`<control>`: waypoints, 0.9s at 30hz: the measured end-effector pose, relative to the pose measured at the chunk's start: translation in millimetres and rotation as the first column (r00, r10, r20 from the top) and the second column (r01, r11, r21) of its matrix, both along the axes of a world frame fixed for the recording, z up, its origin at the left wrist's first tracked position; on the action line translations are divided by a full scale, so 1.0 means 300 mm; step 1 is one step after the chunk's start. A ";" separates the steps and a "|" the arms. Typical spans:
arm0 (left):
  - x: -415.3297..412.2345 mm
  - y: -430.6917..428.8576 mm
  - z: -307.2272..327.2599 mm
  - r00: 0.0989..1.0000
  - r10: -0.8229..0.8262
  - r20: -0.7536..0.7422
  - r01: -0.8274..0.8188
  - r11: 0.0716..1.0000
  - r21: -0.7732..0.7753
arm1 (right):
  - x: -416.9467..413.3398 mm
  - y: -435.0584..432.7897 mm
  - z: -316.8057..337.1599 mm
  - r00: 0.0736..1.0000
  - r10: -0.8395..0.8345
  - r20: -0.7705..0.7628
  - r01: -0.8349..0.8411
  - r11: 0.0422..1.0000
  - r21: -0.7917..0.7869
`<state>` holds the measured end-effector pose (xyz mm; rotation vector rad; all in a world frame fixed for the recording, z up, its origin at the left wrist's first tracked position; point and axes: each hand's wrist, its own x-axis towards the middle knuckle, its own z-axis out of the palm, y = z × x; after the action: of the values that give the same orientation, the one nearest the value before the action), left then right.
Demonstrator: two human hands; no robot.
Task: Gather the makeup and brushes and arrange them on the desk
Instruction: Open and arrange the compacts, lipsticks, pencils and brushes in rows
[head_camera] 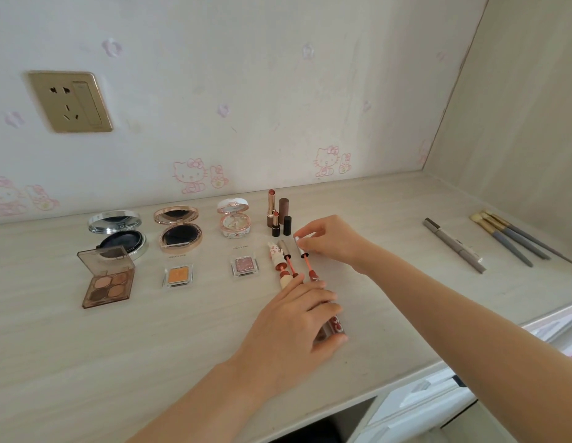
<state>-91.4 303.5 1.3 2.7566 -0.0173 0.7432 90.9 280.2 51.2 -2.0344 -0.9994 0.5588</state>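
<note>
My pale wood-grain bench (86, 346) carries a brown four-shade eyeshadow palette (108, 284), an orange pan (178, 275) (glittery pink one (244, 265) beside) and grey-handled brushes (514, 239).

Bright, soft, even daylight; source not visible. Shadows faint, just under the hands (297, 318) and compacts (118, 231). Slight glare on compact rims. Wide-angle bend at edges: desk (86, 362) edge and wall (278, 75) lines curve. Centre sharp, edges a bit soft.

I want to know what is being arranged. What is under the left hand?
Under the left hand lies a lip gloss tube, its red end showing past the fingers. The right hand holds its silver cap with the wand. The tube's middle is covered.
</note>
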 end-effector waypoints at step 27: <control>-0.007 0.004 0.006 0.999 0.007 -0.038 -0.008 0.999 -0.035 | -0.011 0.044 -0.044 0.970 -0.007 0.241 0.010 1.000 -0.012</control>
<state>-93.5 304.7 3.2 2.7384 0.0141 0.6868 87.5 293.4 38.0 -2.1537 -1.1299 0.3179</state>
